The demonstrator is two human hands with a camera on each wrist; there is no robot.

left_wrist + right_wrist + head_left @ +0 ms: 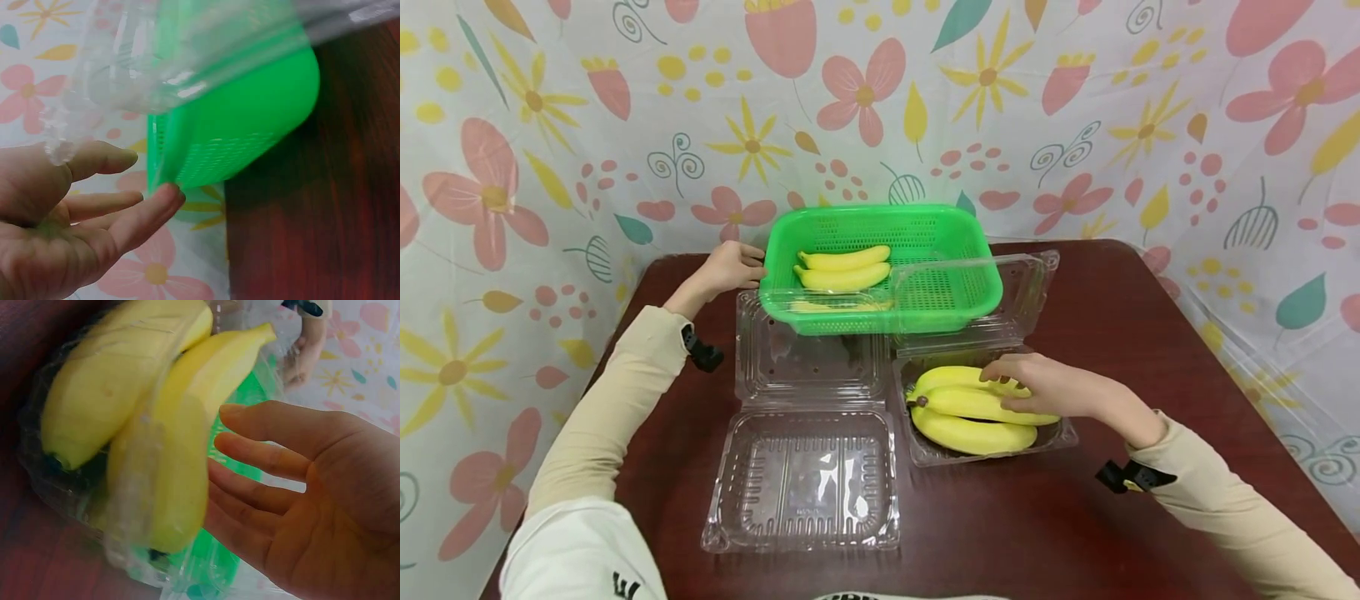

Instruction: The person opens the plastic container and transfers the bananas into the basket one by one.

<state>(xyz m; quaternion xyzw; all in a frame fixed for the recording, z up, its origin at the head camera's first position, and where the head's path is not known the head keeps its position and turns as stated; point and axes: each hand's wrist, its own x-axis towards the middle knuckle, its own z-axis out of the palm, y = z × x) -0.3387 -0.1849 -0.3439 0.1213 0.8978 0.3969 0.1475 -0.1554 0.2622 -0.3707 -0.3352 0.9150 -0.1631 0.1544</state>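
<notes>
**While the left hand [730,267] is hovering beside a green plastic basket [872,210], the right hand [1060,385] is arching over three bananas [977,435]**

As the head view is serving as the clock, the basket is standing at twelve o'clock on the dark red tabletop [1112,333], two yellow bananas [844,278] showing inside. Between nine and ten, the left hand is holding nothing, its fingers parted; I cannot tell whether it is touching the basket. Near four, the right hand is curving loosely, gripping nothing; contact is not showing clearly. The three bananas are lying in a clear clamshell [942,458] between four and five, its lid rising toward twelve. Another clamshell [808,479] is sitting at seven.
</notes>
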